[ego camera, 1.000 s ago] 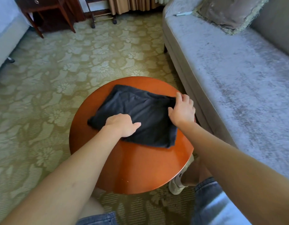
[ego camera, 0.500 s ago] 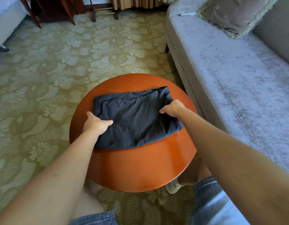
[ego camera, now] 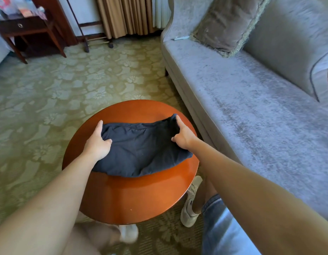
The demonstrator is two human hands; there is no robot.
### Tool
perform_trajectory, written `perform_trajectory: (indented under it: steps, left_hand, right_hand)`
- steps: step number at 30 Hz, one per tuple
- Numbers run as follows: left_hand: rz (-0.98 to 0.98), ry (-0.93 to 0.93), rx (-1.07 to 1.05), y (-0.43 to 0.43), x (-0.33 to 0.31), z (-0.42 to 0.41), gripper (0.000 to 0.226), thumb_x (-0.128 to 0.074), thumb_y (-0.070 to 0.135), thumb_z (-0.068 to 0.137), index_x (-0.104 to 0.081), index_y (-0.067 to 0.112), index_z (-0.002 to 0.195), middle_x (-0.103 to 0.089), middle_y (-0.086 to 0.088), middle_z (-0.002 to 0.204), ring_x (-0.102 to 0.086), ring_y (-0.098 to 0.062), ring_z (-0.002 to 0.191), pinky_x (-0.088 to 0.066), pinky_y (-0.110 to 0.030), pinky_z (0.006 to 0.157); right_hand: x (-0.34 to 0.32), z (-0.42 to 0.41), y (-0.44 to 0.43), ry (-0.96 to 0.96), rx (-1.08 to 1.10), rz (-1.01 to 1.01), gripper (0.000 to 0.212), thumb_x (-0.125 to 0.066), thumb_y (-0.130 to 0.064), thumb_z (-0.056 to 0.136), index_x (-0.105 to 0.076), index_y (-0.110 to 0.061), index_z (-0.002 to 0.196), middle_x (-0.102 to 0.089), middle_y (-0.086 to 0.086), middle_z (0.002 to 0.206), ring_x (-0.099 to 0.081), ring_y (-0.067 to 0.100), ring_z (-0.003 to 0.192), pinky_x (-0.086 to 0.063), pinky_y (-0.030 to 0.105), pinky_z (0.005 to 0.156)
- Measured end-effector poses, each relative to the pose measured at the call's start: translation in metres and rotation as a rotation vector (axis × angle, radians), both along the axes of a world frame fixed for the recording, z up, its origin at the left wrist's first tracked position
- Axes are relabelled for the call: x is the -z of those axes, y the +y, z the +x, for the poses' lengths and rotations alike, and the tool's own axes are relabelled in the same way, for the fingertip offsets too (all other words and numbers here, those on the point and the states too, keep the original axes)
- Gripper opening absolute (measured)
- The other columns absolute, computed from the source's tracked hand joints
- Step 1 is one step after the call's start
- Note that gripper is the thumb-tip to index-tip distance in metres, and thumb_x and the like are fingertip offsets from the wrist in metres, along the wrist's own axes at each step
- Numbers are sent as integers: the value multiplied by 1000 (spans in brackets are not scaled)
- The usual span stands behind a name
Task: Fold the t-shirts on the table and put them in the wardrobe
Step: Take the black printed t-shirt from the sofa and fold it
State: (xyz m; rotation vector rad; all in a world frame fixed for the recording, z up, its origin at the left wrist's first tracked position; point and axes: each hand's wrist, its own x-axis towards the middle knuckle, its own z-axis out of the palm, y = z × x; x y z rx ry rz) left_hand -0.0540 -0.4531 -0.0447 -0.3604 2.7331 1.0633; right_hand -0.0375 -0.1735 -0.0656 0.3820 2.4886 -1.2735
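Note:
A folded dark navy t-shirt (ego camera: 141, 150) lies as a rectangle on the round orange-brown wooden table (ego camera: 133, 196). My left hand (ego camera: 97, 144) grips its left edge, thumb on top and fingers tucked under the cloth. My right hand (ego camera: 183, 137) grips the right edge the same way, near the far right corner. The near edge of the shirt sags in a curve toward me. No wardrobe is in view.
A grey sofa (ego camera: 251, 107) with a fringed cushion (ego camera: 225, 24) runs along the right, close to the table. A dark wooden side table (ego camera: 29, 32) and a rack on wheels (ego camera: 93, 39) stand at the back. Patterned green carpet (ego camera: 58, 92) spreads left. My feet are under the table.
The shirt was turned square to me, and both hands went from resting on top of it to gripping its left and right edges. The view has tilted up.

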Motion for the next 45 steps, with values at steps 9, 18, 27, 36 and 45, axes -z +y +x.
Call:
perform_trajectory:
  steps: [9,18,27,36,45]
  left_hand:
    - [124,104,42,15,21,-53,42,-51,9,100,-54,24,138,-48,-4,147,-44,-25,134,-36,-26,103]
    - [130,23,201,96,-27,-22,38,-50,11,100,-56,18,137,-48,-5,146,-42,-25,136,-35,-28,104]
    - [303,224,628,299,-80,129,41,-55,14,97,-54,11,138,-50,-4,145,-46,-20,133,-31,-27,110]
    - [421,181,1004,446,-108,323,43,-56,16,95,-53,13,138,-52,-2,143,-48,-17,130,-35,-26,107]
    - [293,-56,1143,448,-41,416,54,-53,16,99,-35,14,150,-39,-5,153,-43,-24,135,-40,-29,98]
  right_hand:
    - [13,-41,9,44,85,84,58,-50,-2,93,-40,-16,148,-36,10,154,-30,25,144,-24,28,113]
    - [-55,27,77,23,240,120,62,-47,-3,94,-34,-23,151,-37,9,153,-42,28,134,-38,27,99]
    - [-135,296,230,261,673,289,61,-53,-5,91,-41,-24,148,-49,8,144,-52,24,125,-40,22,90]
    - [-184,557,302,228,1060,351,55,-62,-6,89,-50,-20,141,-59,10,132,-59,26,116,-43,33,104]
    - [-109,661,290,71,1198,294,51,-58,-11,93,-50,-22,142,-49,12,144,-50,30,127,-38,33,108]
